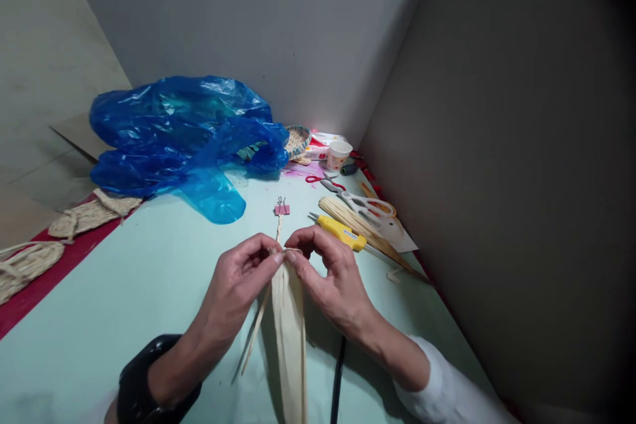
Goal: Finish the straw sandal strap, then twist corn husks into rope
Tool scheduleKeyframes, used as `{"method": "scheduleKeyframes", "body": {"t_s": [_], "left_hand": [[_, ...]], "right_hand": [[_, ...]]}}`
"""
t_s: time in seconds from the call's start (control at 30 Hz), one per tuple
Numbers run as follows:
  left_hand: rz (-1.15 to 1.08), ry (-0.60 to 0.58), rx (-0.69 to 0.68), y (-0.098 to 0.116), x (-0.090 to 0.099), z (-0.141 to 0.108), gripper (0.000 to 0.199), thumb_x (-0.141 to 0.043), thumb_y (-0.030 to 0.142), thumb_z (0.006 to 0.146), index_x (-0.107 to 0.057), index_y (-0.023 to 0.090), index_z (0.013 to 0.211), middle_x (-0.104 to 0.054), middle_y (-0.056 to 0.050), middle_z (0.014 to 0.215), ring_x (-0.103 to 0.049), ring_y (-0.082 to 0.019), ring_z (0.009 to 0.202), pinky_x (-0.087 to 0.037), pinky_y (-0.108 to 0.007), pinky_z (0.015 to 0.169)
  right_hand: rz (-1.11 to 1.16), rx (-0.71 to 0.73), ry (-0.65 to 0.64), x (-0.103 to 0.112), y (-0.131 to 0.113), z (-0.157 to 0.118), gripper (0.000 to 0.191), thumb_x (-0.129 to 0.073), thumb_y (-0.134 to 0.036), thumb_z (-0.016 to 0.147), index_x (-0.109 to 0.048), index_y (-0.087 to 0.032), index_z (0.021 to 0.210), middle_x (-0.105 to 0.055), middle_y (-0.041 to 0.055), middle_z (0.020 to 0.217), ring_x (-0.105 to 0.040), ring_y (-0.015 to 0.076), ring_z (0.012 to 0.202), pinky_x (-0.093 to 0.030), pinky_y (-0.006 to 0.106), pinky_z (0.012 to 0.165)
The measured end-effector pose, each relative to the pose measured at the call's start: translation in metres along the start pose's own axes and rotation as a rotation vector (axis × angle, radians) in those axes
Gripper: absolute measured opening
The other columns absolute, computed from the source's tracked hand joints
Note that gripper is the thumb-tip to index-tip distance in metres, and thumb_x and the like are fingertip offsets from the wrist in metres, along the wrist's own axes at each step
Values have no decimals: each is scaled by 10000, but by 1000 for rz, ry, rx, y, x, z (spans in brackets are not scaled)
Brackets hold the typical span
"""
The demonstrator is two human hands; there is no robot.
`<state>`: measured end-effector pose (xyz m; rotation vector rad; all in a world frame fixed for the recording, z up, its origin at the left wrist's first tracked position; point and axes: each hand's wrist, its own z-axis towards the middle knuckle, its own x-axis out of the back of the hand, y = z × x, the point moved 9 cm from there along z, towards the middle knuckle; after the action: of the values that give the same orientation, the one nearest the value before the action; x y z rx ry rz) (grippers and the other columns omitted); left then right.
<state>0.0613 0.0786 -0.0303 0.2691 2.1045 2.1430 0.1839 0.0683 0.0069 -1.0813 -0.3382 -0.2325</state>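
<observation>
A pink binder clip (281,209) holds the far end of a thin pale braid (279,228) on the light green table. Just below the braid, my left hand (248,271) pinches the pale straw strips (289,338) between thumb and fingers. Close beside it, my right hand (330,271) pinches the same strips, thumb tip near the left thumb. The wide strips hang down toward the table's front edge, and a narrow strand (256,331) slants out below my left hand.
A blue plastic bag (183,132) lies at the back left, near woven straw pieces (94,215). To the right are a yellow glue gun (342,232), a straw bundle (348,215), white-handled scissors (370,204), red scissors (325,180) and a paper cup (338,154). Walls stand behind and right.
</observation>
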Motion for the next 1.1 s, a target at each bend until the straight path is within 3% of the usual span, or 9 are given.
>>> {"method": "scheduleKeyframes", "body": {"t_s": [0.3, 0.63, 0.8, 1.1], "left_hand": [[266, 76, -99, 15, 3, -4, 177, -530, 338, 878, -536, 210, 755, -518, 35, 707, -468, -129, 662, -373, -235, 626], [589, 130, -245, 23, 0, -8, 176, -480, 242, 865, -543, 205, 704, -504, 26, 647, -465, -137, 590, -357, -269, 583], [513, 126, -231, 22, 1, -6, 180, -492, 218, 831, -566, 198, 669, -517, 16, 653, -479, -143, 615, -365, -268, 596], [47, 101, 17, -4, 6, 0, 127, -604, 294, 795, -625, 196, 718, -506, 44, 646, -427, -113, 608, -343, -226, 579]], "right_hand": [[-80, -12, -31, -2, -3, 1, 81, -544, -174, 869, -578, -180, 795, -597, 2, 741, -536, 130, 691, -421, 258, 662], [-212, 141, -109, -8, -11, -2, 99, -519, -147, 889, -588, -176, 825, -606, 19, 761, -544, 139, 706, -417, 266, 680], [-239, 172, -65, -11, -12, -5, 118, -511, -113, 852, -537, -180, 758, -551, 13, 719, -502, 151, 685, -389, 285, 656], [-201, 263, 94, -6, -18, -7, 181, -503, -109, 843, -462, -205, 695, -509, -5, 656, -476, 149, 648, -379, 297, 653]]}}
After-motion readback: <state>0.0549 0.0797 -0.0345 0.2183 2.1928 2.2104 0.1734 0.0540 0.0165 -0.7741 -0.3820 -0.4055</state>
